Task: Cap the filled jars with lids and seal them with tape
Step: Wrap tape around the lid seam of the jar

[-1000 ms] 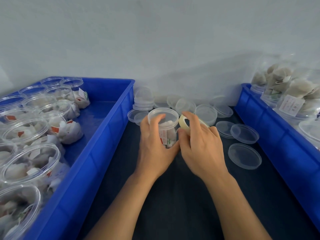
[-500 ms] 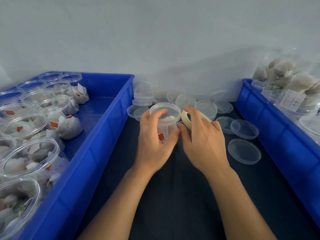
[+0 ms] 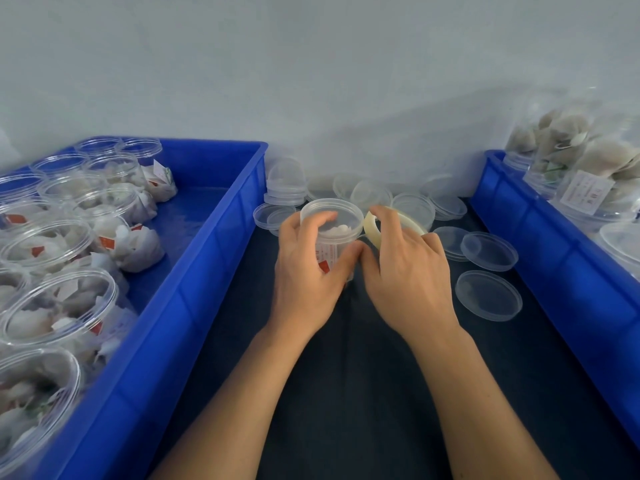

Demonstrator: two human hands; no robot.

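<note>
A clear filled jar [image 3: 341, 223] with a lid on top stands on the dark table, in the middle of the head view. My left hand [image 3: 306, 268] grips it round the side, thumb at its lower right. My right hand [image 3: 405, 268] holds a cream roll of tape [image 3: 372, 227] right beside the jar, index finger curled over the roll. Both thumbs meet at the jar's lower edge. Whether tape is stuck to the jar is hidden by my fingers.
A blue bin [image 3: 194, 306] on the left holds several open filled jars. Another blue bin [image 3: 554, 244] on the right holds filled jars. Loose clear lids [image 3: 488, 294] lie right of my hands and stacked lids [image 3: 285, 192] sit along the wall.
Both hands and the jar have stayed nearly in place; the view has tilted slightly. The jar has turned a little in my left hand, its red label now lower left.
</note>
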